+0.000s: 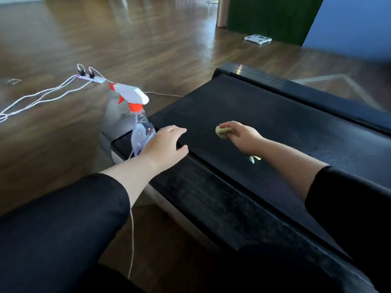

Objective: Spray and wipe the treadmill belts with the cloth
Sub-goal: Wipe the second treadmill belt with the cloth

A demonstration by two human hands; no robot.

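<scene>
The black treadmill belt runs from the lower right toward the upper middle, between dark side rails. My right hand hovers low over the belt and grips a crumpled yellow-green cloth; a bit of cloth shows under the wrist. A clear spray bottle with a white and orange trigger head stands on the treadmill's left end. My left hand is right beside the bottle, fingers relaxed and spread over the left rail, holding nothing.
A white power strip with white cables lies on the wooden floor to the left. A thin white cord hangs near my left sleeve. A white flat scale sits on the floor far back, near a green wall.
</scene>
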